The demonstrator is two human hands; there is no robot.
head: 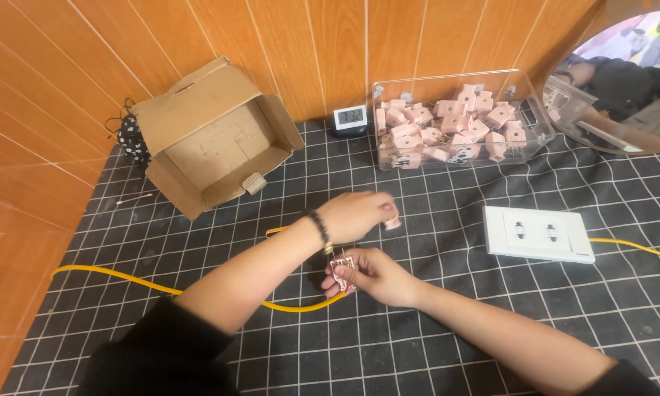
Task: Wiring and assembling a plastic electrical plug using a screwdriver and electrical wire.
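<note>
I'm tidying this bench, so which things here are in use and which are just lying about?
In use: left hand holding a small pink plug; right hand holding a pink part.

Lying about: clear bin of pink plugs, cardboard box, white socket strip, yellow cable, small clock.

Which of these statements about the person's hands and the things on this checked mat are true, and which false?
1. The left hand holds a small pink piece. True.
2. The clear box is empty. False: it holds many pink plug housings.
3. The cardboard box lies open on its side. True.
4. The yellow cable runs across the mat. True.
5. The white socket panel is in the right hand. False: it lies on the mat, apart.
</note>
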